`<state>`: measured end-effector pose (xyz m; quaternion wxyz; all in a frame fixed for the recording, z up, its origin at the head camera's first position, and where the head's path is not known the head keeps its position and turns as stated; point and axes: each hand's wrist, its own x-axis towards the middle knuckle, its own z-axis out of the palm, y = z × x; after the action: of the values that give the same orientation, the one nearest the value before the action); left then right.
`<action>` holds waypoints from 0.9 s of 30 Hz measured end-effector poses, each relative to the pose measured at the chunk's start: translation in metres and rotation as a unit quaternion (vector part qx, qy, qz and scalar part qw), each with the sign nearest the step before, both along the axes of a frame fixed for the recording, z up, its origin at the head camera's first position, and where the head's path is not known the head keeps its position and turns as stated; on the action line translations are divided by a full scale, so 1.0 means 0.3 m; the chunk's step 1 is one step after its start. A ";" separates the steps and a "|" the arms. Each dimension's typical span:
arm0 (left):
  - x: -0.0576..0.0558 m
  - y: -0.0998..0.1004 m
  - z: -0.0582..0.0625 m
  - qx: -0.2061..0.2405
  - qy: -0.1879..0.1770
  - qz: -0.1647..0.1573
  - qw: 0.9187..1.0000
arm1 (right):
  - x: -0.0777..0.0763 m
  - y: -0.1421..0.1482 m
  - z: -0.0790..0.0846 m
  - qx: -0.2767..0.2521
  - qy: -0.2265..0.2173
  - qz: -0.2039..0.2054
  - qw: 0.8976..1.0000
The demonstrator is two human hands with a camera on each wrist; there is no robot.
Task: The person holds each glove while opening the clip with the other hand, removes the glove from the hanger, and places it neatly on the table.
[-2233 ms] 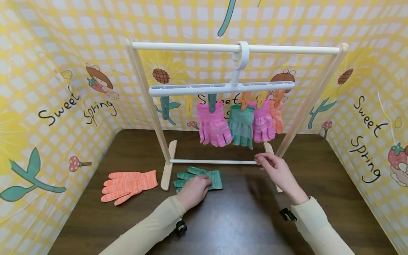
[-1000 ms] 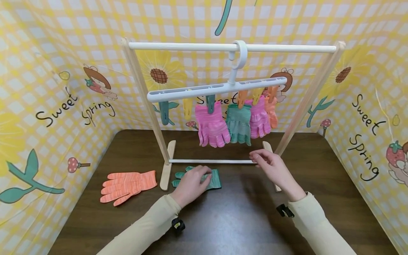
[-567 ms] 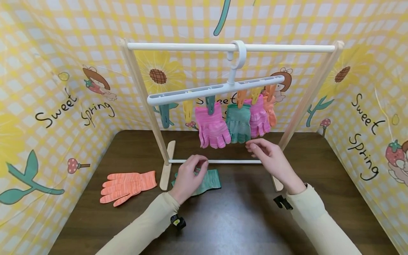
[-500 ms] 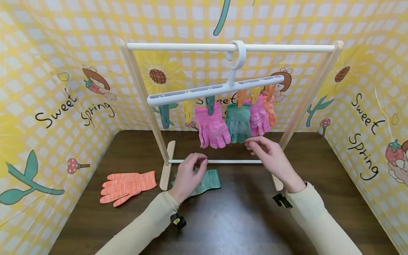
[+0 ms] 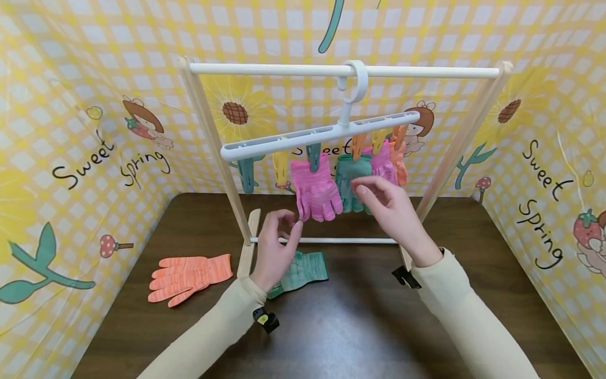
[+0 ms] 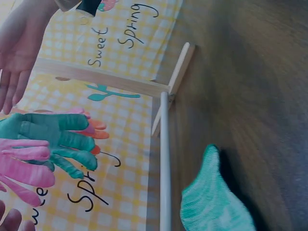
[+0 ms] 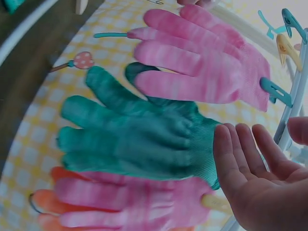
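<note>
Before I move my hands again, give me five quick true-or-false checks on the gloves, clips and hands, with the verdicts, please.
1. The hanging green glove is between the left pink glove and the right pink glove. True.
2. Every clip holds a glove. False: the leftmost teal clip and the yellow clip next to it hold nothing.
3. On the table, the loose orange glove lies left of the loose green glove. True.
4. A hand rests on the loose orange glove. False: the left hand is raised by the left pink glove's lower end.
5. In the head view, the right hand partly covers the hanging green glove. True.
</note>
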<state>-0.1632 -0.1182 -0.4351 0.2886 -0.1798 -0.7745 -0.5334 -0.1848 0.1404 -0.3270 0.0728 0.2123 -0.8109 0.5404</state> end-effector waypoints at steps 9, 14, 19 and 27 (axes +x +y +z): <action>-0.031 0.018 0.074 0.023 -0.006 -0.008 1.000 | -0.047 -0.081 0.098 -0.022 0.051 0.010 0.998; -0.060 0.029 0.115 0.038 -0.006 -0.032 0.999 | -0.081 -0.123 0.128 -0.057 0.038 0.041 0.997; -0.077 0.044 0.150 0.041 -0.028 -0.024 0.998 | -0.111 -0.157 0.142 -0.074 -0.008 0.070 0.995; -0.092 0.064 0.192 0.040 -0.054 -0.019 0.998 | -0.138 -0.188 0.148 -0.080 -0.050 0.077 0.993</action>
<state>-0.1907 -0.0991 -0.3773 0.2432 -0.1540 -0.7631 -0.5786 -0.2264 0.0840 -0.2825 0.0066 0.2405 -0.7489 0.6175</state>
